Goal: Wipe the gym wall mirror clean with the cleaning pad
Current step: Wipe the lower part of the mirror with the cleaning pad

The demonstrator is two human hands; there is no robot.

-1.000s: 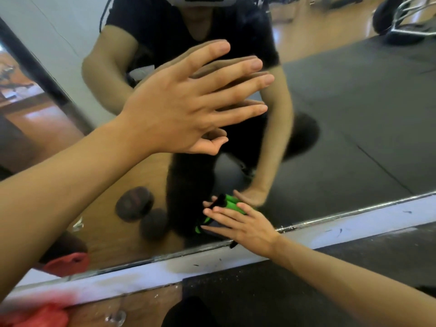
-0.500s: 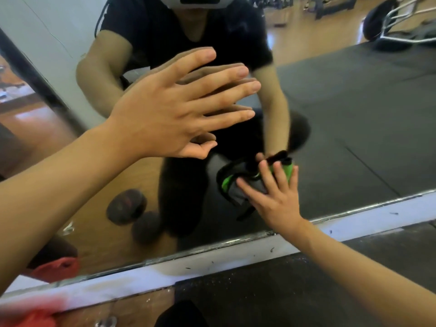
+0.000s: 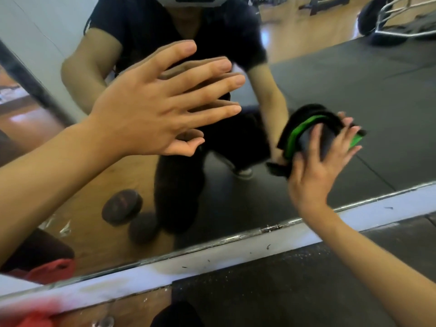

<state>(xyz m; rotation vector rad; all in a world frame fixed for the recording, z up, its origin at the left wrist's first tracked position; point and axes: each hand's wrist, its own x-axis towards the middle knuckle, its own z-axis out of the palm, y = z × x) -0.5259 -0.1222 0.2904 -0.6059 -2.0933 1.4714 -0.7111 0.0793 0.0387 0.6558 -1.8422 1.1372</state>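
the cleaning pad [image 3: 306, 138], black and grey with a bright green edge, lies flat against the wall mirror [image 3: 354, 102], to the right of the person's reflected body and well above the mirror's bottom edge. the right hand [image 3: 316, 168] presses it to the glass with spread, nearly straight fingers [image 3: 313, 142] laid over its back, not curled round it. half a second ago the pad sat lower and further left, and a second ago it was down near the metal trim [image 3: 271, 228] at the foot of the glass; it has swept up and to the right. the left hand [image 3: 151, 114] stays flat on the mirror at the upper left, fingers apart and straight, holding nothing, in much the same spot as before. below the trim runs a white strip [image 3: 236, 258], then dark rubber flooring [image 3: 283, 291]. a blurred red object [image 3: 28, 319] shows at the lower left corner.
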